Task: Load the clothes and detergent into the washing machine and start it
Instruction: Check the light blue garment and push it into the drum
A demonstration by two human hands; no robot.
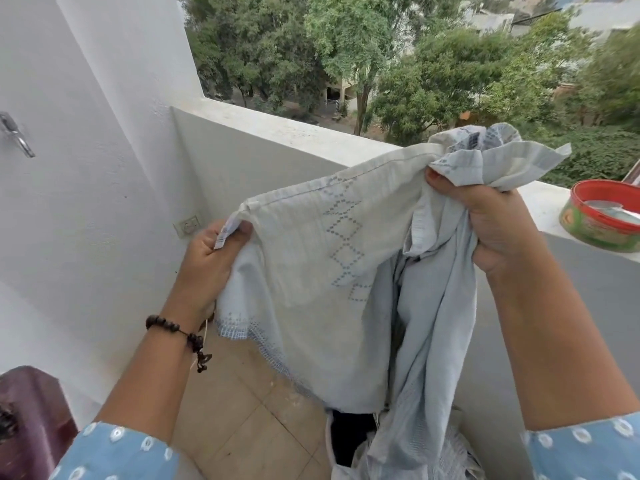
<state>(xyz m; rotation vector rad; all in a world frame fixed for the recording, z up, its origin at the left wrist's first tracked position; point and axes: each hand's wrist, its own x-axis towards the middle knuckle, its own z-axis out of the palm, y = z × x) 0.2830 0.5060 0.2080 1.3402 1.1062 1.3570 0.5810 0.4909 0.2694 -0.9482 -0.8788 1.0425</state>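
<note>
I hold up a pale grey-white garment (311,258) with blue diamond stitching, spread between both hands over a balcony floor. My left hand (211,261) pinches its left corner by a small label. My right hand (491,223) grips a bunched part of the cloth higher up, and the rest hangs down from it. Below the cloth, a white container (334,455) with dark things inside shows at the bottom edge. A dark maroon corner of an appliance (31,414) sits at the bottom left; I cannot tell whether it is the washing machine.
A red and green round tin (602,220) stands on the balcony ledge (294,133) at the right. A tap (15,135) sticks out of the white wall at the left, and a wall socket (188,224) sits in the corner. Beige floor tiles (242,427) lie below.
</note>
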